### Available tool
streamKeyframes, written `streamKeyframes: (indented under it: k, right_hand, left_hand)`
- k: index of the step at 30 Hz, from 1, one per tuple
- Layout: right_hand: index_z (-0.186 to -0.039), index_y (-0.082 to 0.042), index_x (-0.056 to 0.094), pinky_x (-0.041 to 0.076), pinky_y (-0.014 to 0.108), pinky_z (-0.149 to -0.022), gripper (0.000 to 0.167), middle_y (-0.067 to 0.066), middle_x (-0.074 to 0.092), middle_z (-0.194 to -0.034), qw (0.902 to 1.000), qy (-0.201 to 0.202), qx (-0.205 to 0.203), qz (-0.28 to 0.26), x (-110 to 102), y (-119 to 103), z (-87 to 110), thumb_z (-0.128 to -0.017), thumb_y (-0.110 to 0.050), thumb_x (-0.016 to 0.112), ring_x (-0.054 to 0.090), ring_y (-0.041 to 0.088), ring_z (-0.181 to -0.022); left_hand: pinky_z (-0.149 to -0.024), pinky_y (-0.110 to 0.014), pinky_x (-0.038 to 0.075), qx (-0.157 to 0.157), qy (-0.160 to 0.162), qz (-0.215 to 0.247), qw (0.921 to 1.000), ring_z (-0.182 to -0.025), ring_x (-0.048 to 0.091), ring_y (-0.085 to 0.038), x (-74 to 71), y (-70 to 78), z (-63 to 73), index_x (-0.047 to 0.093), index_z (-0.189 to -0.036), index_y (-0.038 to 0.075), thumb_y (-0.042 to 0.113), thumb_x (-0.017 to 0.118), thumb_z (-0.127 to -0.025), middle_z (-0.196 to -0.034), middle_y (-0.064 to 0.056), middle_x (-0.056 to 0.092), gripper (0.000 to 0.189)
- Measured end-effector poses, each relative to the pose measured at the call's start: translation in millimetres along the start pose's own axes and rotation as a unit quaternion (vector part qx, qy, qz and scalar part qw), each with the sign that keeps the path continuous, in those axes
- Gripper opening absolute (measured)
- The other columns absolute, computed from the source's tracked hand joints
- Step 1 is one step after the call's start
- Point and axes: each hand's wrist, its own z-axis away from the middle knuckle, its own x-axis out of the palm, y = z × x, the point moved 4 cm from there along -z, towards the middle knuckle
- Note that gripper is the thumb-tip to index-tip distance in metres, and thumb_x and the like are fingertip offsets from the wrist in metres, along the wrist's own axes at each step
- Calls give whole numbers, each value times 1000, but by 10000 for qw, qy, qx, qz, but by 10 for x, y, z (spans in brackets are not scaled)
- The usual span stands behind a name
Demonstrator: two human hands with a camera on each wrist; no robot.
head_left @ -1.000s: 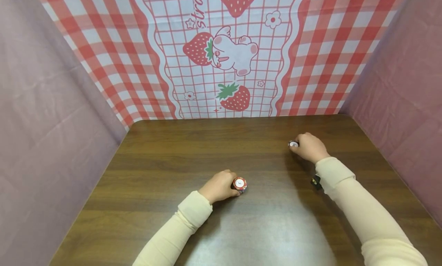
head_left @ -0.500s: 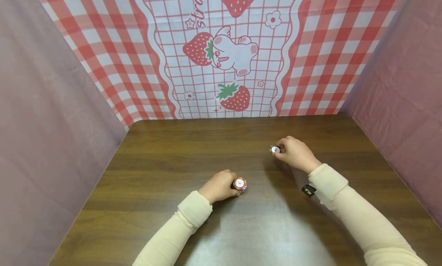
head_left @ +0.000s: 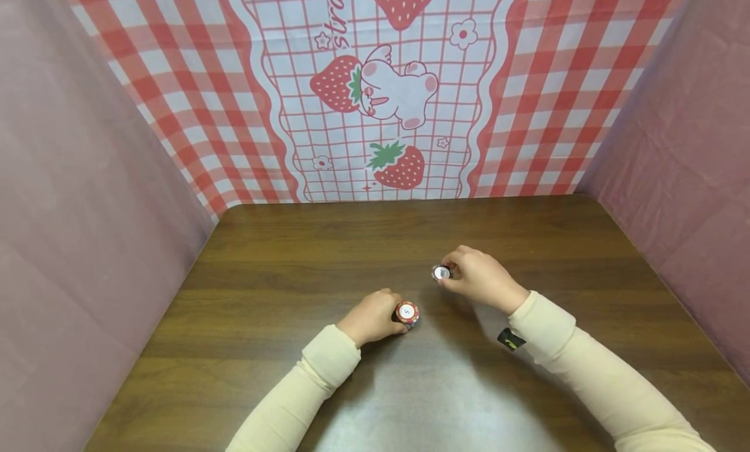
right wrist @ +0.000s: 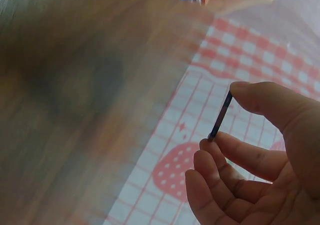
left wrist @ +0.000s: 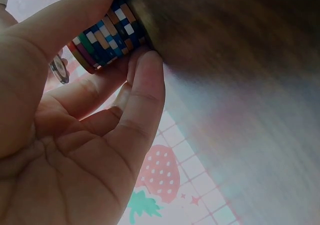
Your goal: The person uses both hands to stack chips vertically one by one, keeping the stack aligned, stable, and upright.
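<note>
My left hand (head_left: 372, 318) grips a short stack of poker chips (head_left: 407, 314) standing on the table; a red chip marked 5 tops it. In the left wrist view, thumb and fingers close round the stack's (left wrist: 107, 37) sides, which show blue, green, white and tan edges. Beyond it, to the right in the head view, my right hand (head_left: 483, 279) pinches a single dark-edged chip (head_left: 442, 273) with a white centre. That chip (right wrist: 221, 116) appears edge-on in the right wrist view, held between thumb and index finger, other fingers curled loosely below.
Both hands are over a brown wood-grain table (head_left: 281, 263). A strawberry-print checked cloth (head_left: 551, 100) hangs along its back edge. Pinkish curtains (head_left: 76, 198) flank both sides. A small black item (head_left: 511, 339) with a yellow-green mark sits under my right wrist.
My right hand has carried its chip left and nearer to me, from the back right of the table towards the stack. The left hand and its stack have stayed in place.
</note>
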Motion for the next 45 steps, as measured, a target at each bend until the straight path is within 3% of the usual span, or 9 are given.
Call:
streamKeyframes:
  k: [11, 22, 31, 45]
  right_hand:
    - [-97, -5, 71, 48, 28, -64, 28, 4, 65, -89, 9978, -275, -607, 18, 224, -280, 65, -79, -25, 79, 55, 9, -72]
    - [-98, -7, 72, 42, 22, -61, 27, 1, 62, -87, 9956, -472, -808, -15, 381, -453, 99, -79, -25, 78, 48, 6, -69]
    - [-97, -9, 72, 47, 25, -66, 24, 1, 66, -91, 9943, -496, -937, -87, 457, -517, 113, -79, -24, 78, 54, 8, -74]
    - [-98, -10, 72, 49, 27, -68, 24, -1, 66, -90, 9936, -508, -1003, -123, 497, -542, 92, -81, -26, 78, 57, 8, -76]
  left_hand:
    - [-75, -27, 50, -29, -5, 72, 10000, -82, 60, -13, -8, 5, 6, 69, -96, 9, 28, 83, -75, -89, -1, 66, 32]
    - [-73, -28, 50, -60, -47, 120, 9999, -81, 59, -12, -15, 5, 9, 67, -93, 12, 29, 84, -75, -88, 1, 65, 29]
    - [-66, -26, 46, 5, 13, 52, 10000, -73, 53, -10, -7, 1, 2, 64, -83, 13, 28, 83, -75, -80, 2, 61, 26]
    - [-67, -27, 47, 12, 37, 40, 10000, -73, 54, -11, -16, 11, 2, 65, -86, 12, 26, 82, -75, -82, 1, 63, 24]
